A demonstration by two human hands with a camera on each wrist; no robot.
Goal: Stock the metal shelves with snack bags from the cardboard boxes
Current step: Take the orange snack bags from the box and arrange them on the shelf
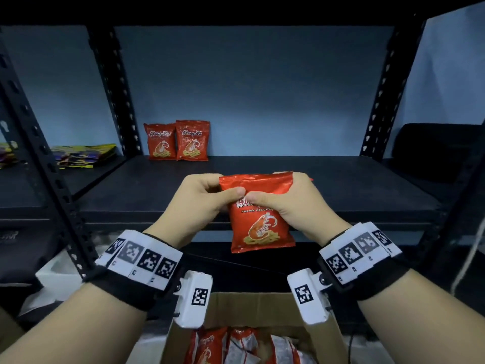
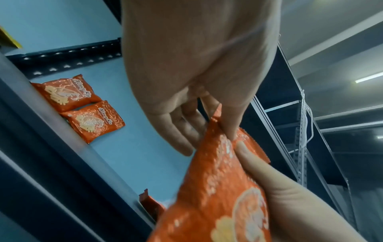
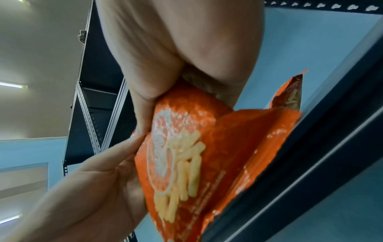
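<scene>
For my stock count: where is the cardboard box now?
In the head view, the box sits bottom centre, below both wrists, in front of the shelf.

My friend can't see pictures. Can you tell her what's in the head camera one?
Two hands, left hand and right hand, hold a red prawn cracker bag by its top in front of a dark metal shelf. Two matching bags stand upright at the shelf's back, and an open cardboard box of more bags sits below.
</scene>
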